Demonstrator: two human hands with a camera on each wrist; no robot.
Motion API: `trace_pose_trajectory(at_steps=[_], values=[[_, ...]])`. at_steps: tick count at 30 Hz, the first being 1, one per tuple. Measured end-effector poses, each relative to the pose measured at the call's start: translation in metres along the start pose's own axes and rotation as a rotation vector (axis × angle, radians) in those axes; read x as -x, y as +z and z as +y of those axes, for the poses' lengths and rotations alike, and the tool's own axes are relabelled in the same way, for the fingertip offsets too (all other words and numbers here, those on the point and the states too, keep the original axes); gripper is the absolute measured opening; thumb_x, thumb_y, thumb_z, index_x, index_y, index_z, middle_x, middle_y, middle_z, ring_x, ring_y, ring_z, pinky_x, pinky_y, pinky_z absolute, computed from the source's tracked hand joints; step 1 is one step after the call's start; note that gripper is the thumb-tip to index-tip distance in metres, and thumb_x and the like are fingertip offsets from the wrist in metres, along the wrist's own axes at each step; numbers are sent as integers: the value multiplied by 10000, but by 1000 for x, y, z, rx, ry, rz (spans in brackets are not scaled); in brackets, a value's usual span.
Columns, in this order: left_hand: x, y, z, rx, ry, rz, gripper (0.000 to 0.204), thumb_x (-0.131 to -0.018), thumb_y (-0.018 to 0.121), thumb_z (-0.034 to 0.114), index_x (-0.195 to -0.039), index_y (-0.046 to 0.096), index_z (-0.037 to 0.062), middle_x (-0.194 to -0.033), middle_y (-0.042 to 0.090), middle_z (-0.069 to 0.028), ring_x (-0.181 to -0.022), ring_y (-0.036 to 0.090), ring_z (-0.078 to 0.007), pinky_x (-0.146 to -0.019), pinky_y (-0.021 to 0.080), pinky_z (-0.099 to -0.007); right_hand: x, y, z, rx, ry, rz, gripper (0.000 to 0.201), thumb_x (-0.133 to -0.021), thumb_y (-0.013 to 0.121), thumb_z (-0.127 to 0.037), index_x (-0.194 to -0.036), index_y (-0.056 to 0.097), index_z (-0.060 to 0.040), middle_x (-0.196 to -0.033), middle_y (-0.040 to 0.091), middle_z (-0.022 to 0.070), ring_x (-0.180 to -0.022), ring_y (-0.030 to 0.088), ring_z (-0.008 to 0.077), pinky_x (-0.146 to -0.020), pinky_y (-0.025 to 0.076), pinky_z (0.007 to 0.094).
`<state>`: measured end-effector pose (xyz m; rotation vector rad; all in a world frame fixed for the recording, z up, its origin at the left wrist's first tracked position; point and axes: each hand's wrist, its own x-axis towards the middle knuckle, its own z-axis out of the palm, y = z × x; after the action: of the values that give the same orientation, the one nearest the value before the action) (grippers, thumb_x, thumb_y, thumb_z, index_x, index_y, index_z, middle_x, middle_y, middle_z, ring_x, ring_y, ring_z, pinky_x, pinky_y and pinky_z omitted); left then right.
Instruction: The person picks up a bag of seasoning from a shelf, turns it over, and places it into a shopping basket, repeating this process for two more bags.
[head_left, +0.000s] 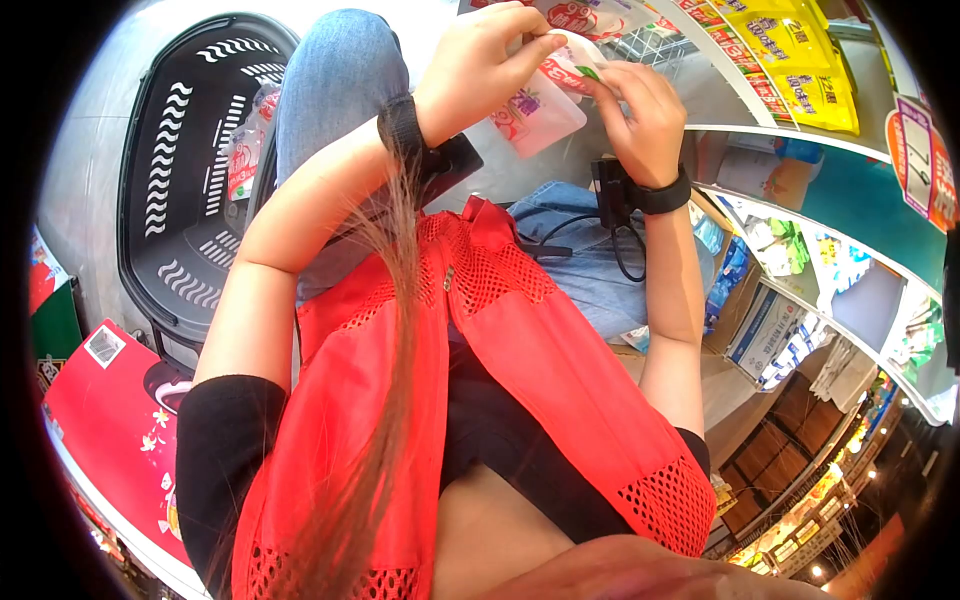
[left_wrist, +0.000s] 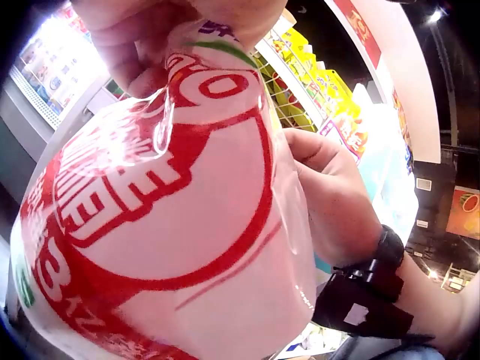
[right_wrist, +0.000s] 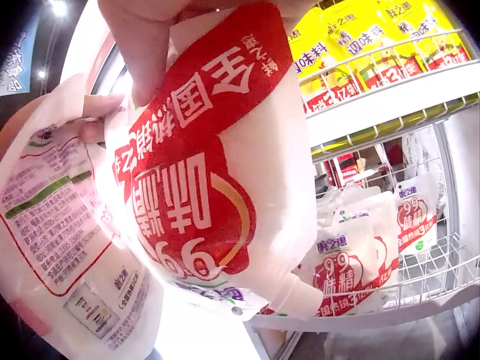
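Note:
Two white pouches with red print are held up near each other. My left hand (head_left: pixel 480 72) pinches the top of one pouch (head_left: pixel 535 115), which hangs below the fingers; its red-printed front (left_wrist: pixel 187 217) fills the left wrist view, and its text-covered back (right_wrist: pixel 67 217) shows in the right wrist view. My right hand (head_left: pixel 645 120) grips the other pouch (right_wrist: pixel 214 142) between thumb and fingers, with a white spout at its corner. Both hands are close together, fingers bent. The head view shows the second pouch only partly, between the hands.
At the left, a black basket (head_left: pixel 180 150) holds similar pouches (head_left: pixel 245 155). Yellow packets (head_left: pixel 815 100) stand on the shelf at the right, above a wire rack (right_wrist: pixel 435 274) with more white pouches (right_wrist: pixel 349 262). Lower shelves hold boxes and packs (head_left: pixel 770 335). A red-covered surface (head_left: pixel 110 420) lies at the lower left.

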<state>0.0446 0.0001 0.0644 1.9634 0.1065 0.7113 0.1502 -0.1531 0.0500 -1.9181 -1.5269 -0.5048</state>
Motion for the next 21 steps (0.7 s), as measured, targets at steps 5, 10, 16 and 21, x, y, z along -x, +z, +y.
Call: trace_pose_trajectory(at_steps=[5, 10, 16, 21], values=[[0, -1, -2, -9, -14, -4, 140, -768, 550, 95, -691, 489, -5, -611, 450, -104, -538, 432, -202, -501, 358, -291, 0, -1, -12, -165, 153, -18, 124, -660, 648, -107, -736, 585, -31, -739, 574, 79, -672, 549, 240, -595, 432, 306], [0, 0, -3, 1, -20, 14, 143, -772, 543, 93, -696, 477, -9, -620, 447, -110, -544, 430, -204, -510, 360, -291, -2, 0, -16, -186, 121, -42, 196, -653, 664, -145, -780, 571, -29, -776, 564, 90, -702, 543, 247, -617, 430, 314], [1, 2, -4, -13, -23, 46, 137, -782, 529, 96, -718, 471, -10, -638, 455, -117, -566, 442, -209, -527, 368, -286, -4, 4, -19, -153, 58, -110, 415, -579, 716, -242, -880, 514, -38, -834, 527, 88, -758, 521, 260, -651, 418, 324], [3, 2, -3, 44, -77, 48, 129, -792, 520, 99, -743, 468, -9, -647, 458, -113, -587, 451, -190, -547, 377, -275, -4, 4, -21, -115, 47, -112, 509, -533, 737, -279, -918, 494, -53, -855, 516, 80, -765, 516, 254, -661, 406, 328]])
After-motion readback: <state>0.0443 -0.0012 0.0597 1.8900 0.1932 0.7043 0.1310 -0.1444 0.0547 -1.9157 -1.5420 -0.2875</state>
